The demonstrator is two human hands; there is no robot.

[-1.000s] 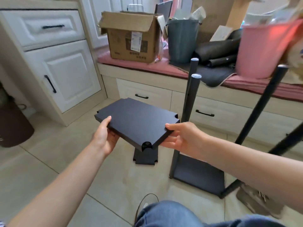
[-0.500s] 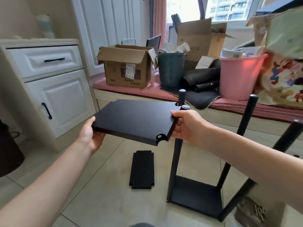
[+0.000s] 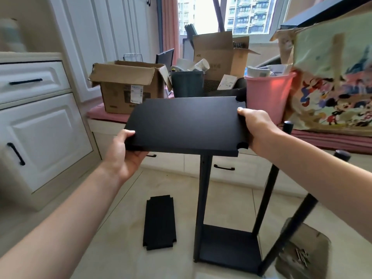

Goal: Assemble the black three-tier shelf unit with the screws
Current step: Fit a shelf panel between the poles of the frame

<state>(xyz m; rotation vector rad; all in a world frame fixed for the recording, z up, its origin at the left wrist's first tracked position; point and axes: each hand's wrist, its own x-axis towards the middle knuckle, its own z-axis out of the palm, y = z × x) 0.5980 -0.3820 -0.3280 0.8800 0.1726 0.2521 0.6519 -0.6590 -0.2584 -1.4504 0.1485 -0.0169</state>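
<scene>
A black shelf board with notched corners hangs flat in the air above the frame. My left hand grips its left end, thumb on top. My right hand grips its right end near a corner notch. Below stands the partly built unit: a black bottom shelf on the floor with black upright poles rising from its corners. The board hides the tops of the nearer poles. Another black shelf board lies flat on the tiles to the left of the frame.
A clear bag of screws lies on the floor at the lower right. White cabinets stand to the left. A window bench behind holds cardboard boxes, a dark bin, a pink bucket and a cartoon bag.
Both hands have lifted the board higher and carried it right, over the poles. The view has tilted up, so the window shows.
</scene>
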